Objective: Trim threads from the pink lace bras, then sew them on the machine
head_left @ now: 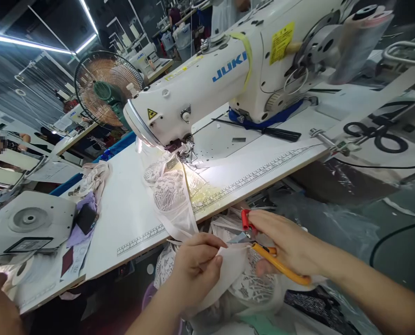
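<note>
My left hand point(196, 263) pinches a strip of white fabric point(233, 263) just below the table's front edge. My right hand point(286, 244) grips thread snips with a red and an orange handle point(280, 266), their blades at the fabric next to my left fingers. The strip runs up into a white lace garment point(170, 188) that lies on the table and leads under the needle of a white JUKI sewing machine point(207, 88). More lace hangs below my hands.
The white table point(130, 204) has a printed ruler along its front edge. A pile of fabric pieces point(88, 204) lies at the left. Black scissors point(379, 132) rest at the right. A fan point(104, 88) stands behind the machine. Other workstations fill the background.
</note>
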### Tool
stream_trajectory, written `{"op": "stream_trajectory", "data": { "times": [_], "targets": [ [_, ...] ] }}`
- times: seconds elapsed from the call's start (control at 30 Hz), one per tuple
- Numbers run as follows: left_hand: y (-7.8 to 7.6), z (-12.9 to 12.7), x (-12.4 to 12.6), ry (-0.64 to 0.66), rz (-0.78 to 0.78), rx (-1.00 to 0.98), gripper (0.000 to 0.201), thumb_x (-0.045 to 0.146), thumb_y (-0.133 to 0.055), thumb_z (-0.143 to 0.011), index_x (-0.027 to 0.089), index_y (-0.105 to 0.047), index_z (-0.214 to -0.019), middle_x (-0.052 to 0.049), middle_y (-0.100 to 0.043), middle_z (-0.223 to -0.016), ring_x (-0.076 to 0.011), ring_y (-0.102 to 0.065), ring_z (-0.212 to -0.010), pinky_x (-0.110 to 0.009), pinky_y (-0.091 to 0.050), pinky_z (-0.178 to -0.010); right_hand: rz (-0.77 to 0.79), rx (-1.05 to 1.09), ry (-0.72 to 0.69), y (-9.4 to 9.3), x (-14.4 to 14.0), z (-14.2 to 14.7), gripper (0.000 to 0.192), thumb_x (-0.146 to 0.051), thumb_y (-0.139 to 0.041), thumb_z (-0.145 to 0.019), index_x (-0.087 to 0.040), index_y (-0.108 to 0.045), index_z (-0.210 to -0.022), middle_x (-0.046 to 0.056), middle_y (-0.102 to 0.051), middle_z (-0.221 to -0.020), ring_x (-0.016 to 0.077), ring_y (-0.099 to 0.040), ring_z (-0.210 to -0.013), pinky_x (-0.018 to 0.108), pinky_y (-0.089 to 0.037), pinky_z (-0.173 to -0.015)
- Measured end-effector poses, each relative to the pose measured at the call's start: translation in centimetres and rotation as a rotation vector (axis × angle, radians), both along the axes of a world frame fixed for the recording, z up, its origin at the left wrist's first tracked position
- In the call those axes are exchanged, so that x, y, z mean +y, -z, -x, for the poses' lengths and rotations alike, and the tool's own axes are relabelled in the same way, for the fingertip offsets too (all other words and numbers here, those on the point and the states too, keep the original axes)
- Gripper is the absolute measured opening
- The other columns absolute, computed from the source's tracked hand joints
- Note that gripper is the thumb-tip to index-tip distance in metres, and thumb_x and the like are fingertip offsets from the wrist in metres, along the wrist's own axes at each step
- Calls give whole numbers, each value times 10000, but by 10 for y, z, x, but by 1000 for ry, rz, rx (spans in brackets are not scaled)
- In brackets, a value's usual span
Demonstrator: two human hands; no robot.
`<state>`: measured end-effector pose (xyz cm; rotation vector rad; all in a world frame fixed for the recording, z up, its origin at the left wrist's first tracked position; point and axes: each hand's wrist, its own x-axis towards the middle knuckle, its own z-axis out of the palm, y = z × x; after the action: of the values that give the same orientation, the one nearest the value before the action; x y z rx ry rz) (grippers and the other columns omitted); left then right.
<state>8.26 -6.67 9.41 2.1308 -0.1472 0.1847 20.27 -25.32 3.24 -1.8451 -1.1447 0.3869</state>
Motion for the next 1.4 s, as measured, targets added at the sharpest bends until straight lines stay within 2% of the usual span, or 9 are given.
{"op": "stream_trajectory", "data": {
  "times": [0.1, 0.23, 0.5, 0.77, 0.93, 1.1, 1.2, 1.4],
  "targets": [
    [1, 0, 4, -37, 53, -12, 226, 211, -506, -848, 145, -633, -673, -121, -670, -825, -169, -640, -718, -254, -508, -621, 91, -81, -65, 6, 1, -6, 538, -641, -698, -594, -215, -385, -695, 13, -474, -718, 174, -430, -640, 294, -368, -565],
    [1, 0, 6, -76, 52, -26, 237, 235, -510, -853, 140, -668, -705, -139, -677, -820, -187, -650, -743, -279, -523, -649, 113, -87, -89, 11, 6, 0, 512, -604, -714, -598, -218, -387, -674, 11, -488, -704, 174, -440, -623, 288, -359, -548],
    [0, -1, 7, -92, 56, -36, 233, 219, -512, -848, 137, -691, -723, -132, -684, -810, -177, -645, -710, -267, -515, -629, 115, -77, -95, 5, 10, 3, 554, -660, -686, -594, -221, -351, -632, -4, -478, -648, 164, -441, -578, 275, -345, -517],
    [3, 0, 9, -121, 62, -15, 264, 259, -513, -854, 140, -676, -684, -134, -680, -803, -188, -646, -718, -275, -514, -614, 150, -81, -63, 7, 9, 3, 566, -680, -664, -601, -226, -326, -603, -14, -450, -613, 158, -422, -550, 265, -312, -496],
    [2, 1, 10, -122, 59, -22, 258, 255, -512, -851, 139, -663, -678, -135, -674, -801, -188, -643, -711, -268, -508, -599, 118, -106, -54, 10, 11, 5, 577, -620, -684, -629, -230, -261, -589, -27, -417, -582, 151, -391, -528, 267, -287, -494],
    [1, -1, 10, -130, 26, -44, 244, 224, -517, -839, 143, -639, -644, -103, -644, -703, -192, -639, -743, -268, -513, -642, 78, -112, -33, 15, 13, 7, 554, -568, -670, -679, -225, -251, -559, -33, -409, -539, 140, -387, -499, 261, -280, -487],
    [1, -2, 11, -141, 26, -52, 239, 229, -518, -841, 148, -641, -652, -94, -641, -700, -187, -634, -729, -270, -512, -637, 147, -85, -18, 12, 12, 6, 540, -544, -679, -679, -222, -260, -566, -32, -418, -555, 139, -395, -503, 251, -287, -476],
    [-1, 1, 13, -127, 57, -45, 236, 235, -516, -843, 142, -654, -675, -120, -664, -781, -189, -645, -737, -268, -509, -632, 187, -42, -89, -3, 9, 7, 527, -617, -667, -648, -224, -315, -625, -18, -457, -636, 153, -418, -558, 255, -319, -503]
  ]
}}
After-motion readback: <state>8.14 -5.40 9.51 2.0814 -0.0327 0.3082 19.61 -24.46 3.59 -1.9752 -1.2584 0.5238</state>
